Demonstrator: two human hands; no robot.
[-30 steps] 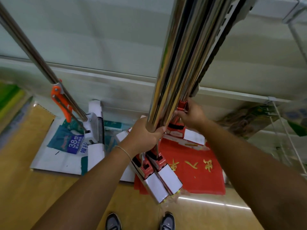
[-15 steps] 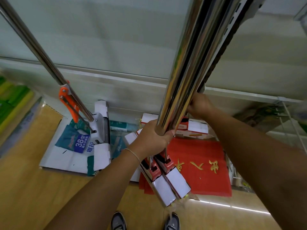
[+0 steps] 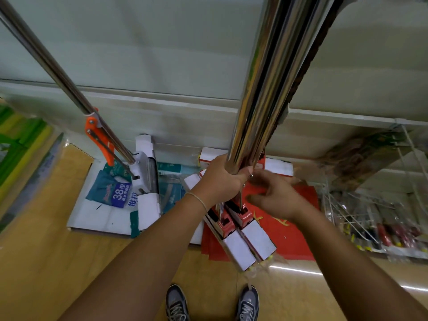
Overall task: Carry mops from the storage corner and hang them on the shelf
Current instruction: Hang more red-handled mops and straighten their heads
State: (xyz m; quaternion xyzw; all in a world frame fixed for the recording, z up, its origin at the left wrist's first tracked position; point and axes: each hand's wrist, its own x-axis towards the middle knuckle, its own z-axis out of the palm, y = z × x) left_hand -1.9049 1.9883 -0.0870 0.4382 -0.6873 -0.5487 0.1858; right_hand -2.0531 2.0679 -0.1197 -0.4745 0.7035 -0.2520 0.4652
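Mops (image 3: 259,112), slick steel poles bunched in my left hand (image 3: 223,179), feel head-heavy; my right hand (image 3: 275,198) hovers loose-fingered just beside, holding nothing.

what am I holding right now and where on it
Left hand grips the bundled mop handles low on the poles, just above the heads. Right hand holds nothing.

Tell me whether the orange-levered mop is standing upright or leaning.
Leaning. The orange-levered mop slants from upper left down to its white head, which rests on the floor; neither hand touches it.
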